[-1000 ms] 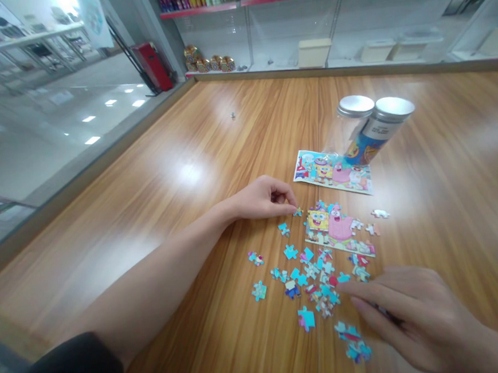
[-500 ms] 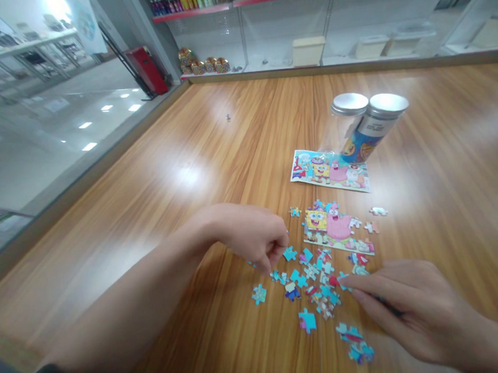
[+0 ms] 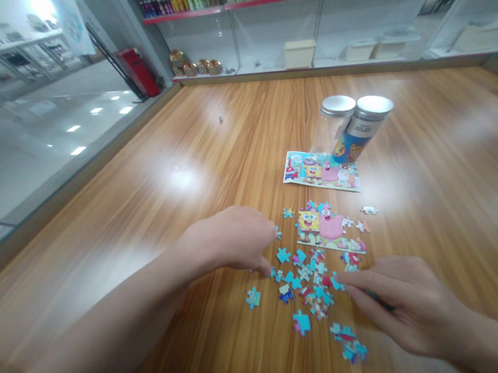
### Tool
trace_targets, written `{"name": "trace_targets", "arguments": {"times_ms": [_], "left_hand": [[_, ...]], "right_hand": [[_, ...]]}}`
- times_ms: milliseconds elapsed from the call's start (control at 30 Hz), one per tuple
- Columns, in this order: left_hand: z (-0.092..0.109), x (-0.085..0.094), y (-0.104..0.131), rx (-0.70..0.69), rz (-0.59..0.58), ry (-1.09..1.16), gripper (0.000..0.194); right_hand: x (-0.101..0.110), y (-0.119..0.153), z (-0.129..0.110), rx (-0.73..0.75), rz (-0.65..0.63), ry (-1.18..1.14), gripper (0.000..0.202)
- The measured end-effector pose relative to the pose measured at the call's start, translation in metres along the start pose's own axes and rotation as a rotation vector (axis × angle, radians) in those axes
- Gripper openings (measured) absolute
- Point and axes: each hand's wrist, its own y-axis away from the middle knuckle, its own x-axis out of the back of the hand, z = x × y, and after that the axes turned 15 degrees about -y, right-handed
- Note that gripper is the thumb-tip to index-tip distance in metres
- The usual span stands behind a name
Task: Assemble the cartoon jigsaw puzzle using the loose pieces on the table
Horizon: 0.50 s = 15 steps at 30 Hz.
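My right hand (image 3: 407, 303) pinches a blue and red puzzle piece (image 3: 336, 282) between thumb and fingertips, at the right side of a pile of loose puzzle pieces (image 3: 321, 301). My left hand (image 3: 240, 239) is left of the pile, back upward, its fingers curled under and mostly hidden. Its thumb points down beside small blue pieces (image 3: 276, 274); whether it holds one is hidden. Beyond the pile lies a partly joined puzzle (image 3: 330, 226) with a yellow square figure and a pink one. A printed picture sheet (image 3: 321, 172) of the same figures lies behind it.
A clear jar (image 3: 337, 125) and a printed canister (image 3: 362, 126), both silver-lidded, stand at the picture sheet's back right. Single pieces lie around, among them a white piece (image 3: 369, 210) at right. Shelves with a cream box (image 3: 299, 54) stand past the table's (image 3: 148, 217) far edge.
The view has shifted slightly, moving the scene a little left. My left hand has turned so its curled fingers are less visible. My right hand keeps its pinch at the pile.
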Motion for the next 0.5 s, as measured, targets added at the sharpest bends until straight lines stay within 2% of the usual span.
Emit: {"name": "trace_targets", "arguments": {"times_ms": [133,267,500], "left_hand": [[-0.008,0.002,-0.002,0.040,0.008,-0.035,0.046],[-0.016,0.001,-0.008,0.131,0.045,-0.040,0.042],[-0.025,-0.005,-0.015,0.069,-0.080,0.033,0.037]], "right_hand": [[0.000,-0.001,0.000,0.007,-0.004,-0.008,0.026],[-0.001,-0.001,0.001,0.008,0.001,-0.008,0.024],[-0.001,0.001,0.002,-0.004,0.000,-0.004,0.023]]}}
